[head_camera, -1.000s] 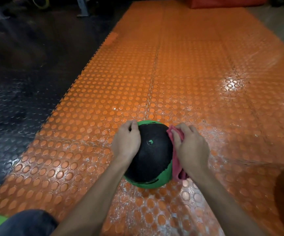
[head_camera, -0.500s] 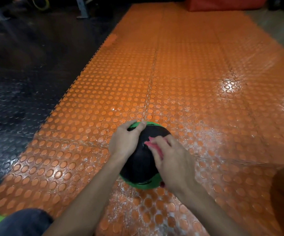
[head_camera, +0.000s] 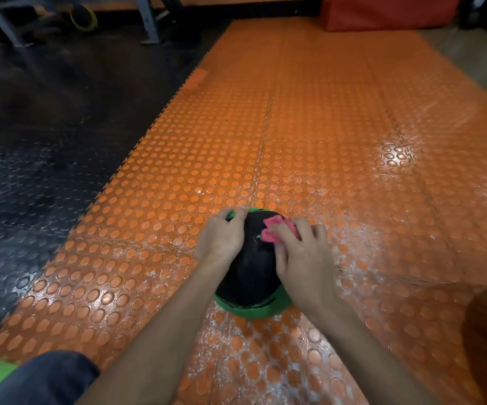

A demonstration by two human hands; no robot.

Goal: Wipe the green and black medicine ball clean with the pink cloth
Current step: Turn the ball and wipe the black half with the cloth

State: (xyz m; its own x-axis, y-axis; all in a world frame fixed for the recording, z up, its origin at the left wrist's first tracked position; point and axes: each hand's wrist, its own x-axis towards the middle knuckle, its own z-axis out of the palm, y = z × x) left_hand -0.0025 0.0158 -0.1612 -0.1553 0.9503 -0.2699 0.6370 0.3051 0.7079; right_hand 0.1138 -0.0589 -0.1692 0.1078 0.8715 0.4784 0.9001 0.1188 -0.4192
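Observation:
The green and black medicine ball (head_camera: 248,276) sits on the orange studded floor mat (head_camera: 324,159), low in the middle of the view. My left hand (head_camera: 221,238) rests on its upper left side, fingertips reaching the green rim at the far edge. My right hand (head_camera: 300,258) lies over the ball's top right and presses the pink cloth (head_camera: 274,232) against the black surface, fingers curled over the cloth. Only the cloth's far end shows past my fingers.
Black studded flooring (head_camera: 40,171) borders the mat on the left. Metal frame legs (head_camera: 148,21) and a yellow-green ring (head_camera: 83,16) stand at the far left. A red padded block (head_camera: 388,13) lies at the mat's far end. My knee (head_camera: 40,378) is at bottom left.
My right hand has carried the cloth from the ball's right side up across its top. The left hand has stayed on the left side.

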